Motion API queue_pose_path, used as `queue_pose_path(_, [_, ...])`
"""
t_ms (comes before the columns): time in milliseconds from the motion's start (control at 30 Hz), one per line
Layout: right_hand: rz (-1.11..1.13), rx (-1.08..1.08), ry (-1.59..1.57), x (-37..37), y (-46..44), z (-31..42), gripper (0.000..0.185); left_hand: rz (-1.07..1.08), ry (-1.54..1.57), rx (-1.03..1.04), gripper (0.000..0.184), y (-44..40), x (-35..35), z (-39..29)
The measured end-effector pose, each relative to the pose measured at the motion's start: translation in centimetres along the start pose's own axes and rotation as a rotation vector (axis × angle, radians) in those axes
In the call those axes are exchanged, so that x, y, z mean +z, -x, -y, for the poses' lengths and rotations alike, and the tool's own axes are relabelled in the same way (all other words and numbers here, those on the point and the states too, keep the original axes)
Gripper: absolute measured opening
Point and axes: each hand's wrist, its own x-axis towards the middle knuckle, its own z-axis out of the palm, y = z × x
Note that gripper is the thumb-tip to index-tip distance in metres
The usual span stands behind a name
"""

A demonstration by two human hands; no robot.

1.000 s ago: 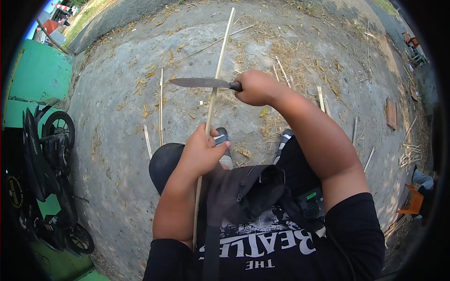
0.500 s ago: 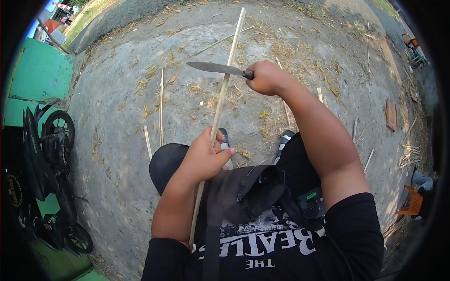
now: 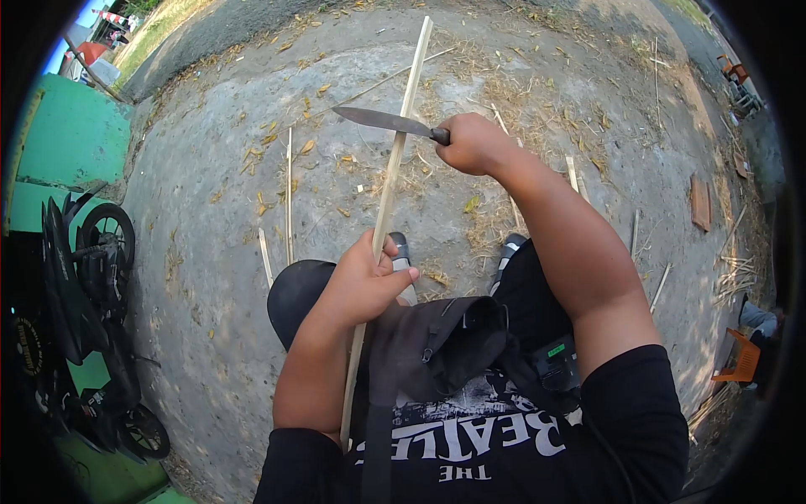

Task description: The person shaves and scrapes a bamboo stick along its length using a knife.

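A long, pale strip, looking like split bamboo (image 3: 391, 181), slants from beside my left upper arm out over the ground ahead. My left hand (image 3: 369, 281) is closed around it near my left knee, thumb pointing right. In my right hand (image 3: 475, 144) is the dark handle of a large knife (image 3: 378, 118); the fist is closed on it. The blade points left and lies across the strip well beyond my left hand, seemingly touching it. Part of the strip is hidden behind my left hand and forearm.
More pale strips (image 3: 290, 197) lie on the concrete ground (image 3: 210, 252) among shavings and dry leaves. A motorcycle (image 3: 92, 319) stands at the left by a green wall (image 3: 80, 130). An orange chair (image 3: 739, 357) is at the right, near a person's leg. A black bag (image 3: 437, 344) rests on my lap.
The knife and my right hand have shifted slightly left and toward me. The strip's far end has tilted a little left. Both hands keep their hold.
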Motion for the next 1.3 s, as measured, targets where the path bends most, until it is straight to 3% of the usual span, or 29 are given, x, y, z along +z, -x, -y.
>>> queue_pose_path(100, [0.007,-0.073,0.066,-1.4,1.9,2.7,0.023,-0.015,0.005,0.012,0.037,-0.3,-0.3,-0.4])
queue_pose_path(333, [-0.008,0.052,0.015,-2.0,1.0,1.3,0.025,0.043,-0.001,0.0,0.039,0.8,0.4,-1.6])
queue_pose_path(433, [0.015,-0.049,0.04,-1.7,1.8,2.6,0.025,0.009,0.155,-0.017,0.038,0.5,0.2,-1.3])
queue_pose_path(500, [0.029,-0.088,0.048,-1.9,2.6,3.4,0.025,0.042,0.093,0.023,0.038,0.6,-0.1,-1.0])
queue_pose_path(633, [0.037,0.037,0.065,-3.2,0.8,1.4,0.024,0.104,0.045,0.028,0.036,0.9,-0.1,-1.4])
queue_pose_path(833, [-0.049,-0.116,0.003,-2.4,2.6,2.8,0.021,0.056,0.146,0.012,0.037,1.0,-0.4,-1.5])
queue_pose_path(933, [-0.085,-0.118,0.069,-3.4,2.2,1.4,0.019,0.085,0.043,0.004,0.038,3.3,-0.6,-2.5])
queue_pose_path(1033, [-0.078,-0.102,0.045,-2.2,2.3,1.6,0.018,0.085,-0.061,-0.028,0.039,3.8,-1.4,-1.6])
queue_pose_path(1200, [0.004,-0.145,0.09,-2.4,4.7,4.7,0.018,0.036,0.061,0.059,0.038,4.5,-1.0,1.3])
queue_pose_path(1300, [-0.006,-0.11,0.182,-2.6,3.4,3.1,0.019,0.052,0.116,0.064,0.036,5.1,-0.1,2.2])
